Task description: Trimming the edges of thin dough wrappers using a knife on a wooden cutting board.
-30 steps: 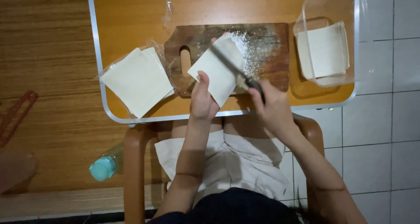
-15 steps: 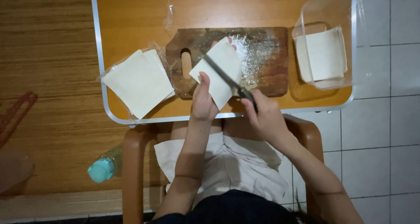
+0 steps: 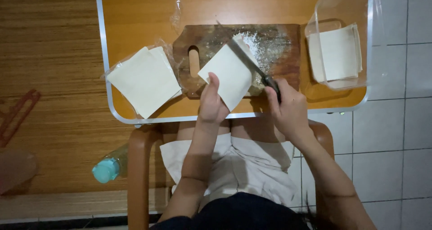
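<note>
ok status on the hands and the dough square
Left hand pinning dough square on cutting board. Right hand in a shut grip on knife, blade along the square's right edge. Nothing blocking.

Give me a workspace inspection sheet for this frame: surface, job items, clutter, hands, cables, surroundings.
Surface: orange table with pale edge; wooden cutting board on it, dusted with flour.
Job's things: square dough sheet on the board; knife laid along its right edge.
Clutter: stack of dough sheets on clear plastic wrap, left of the board; clear container with more sheets, right.
Hands: left hand presses the sheet's lower edge; right hand grips the knife handle.
Cables: nothing seen.
Surroundings: brown chair, bottle with teal cap on a woven mat, white tiled floor at right.
</note>
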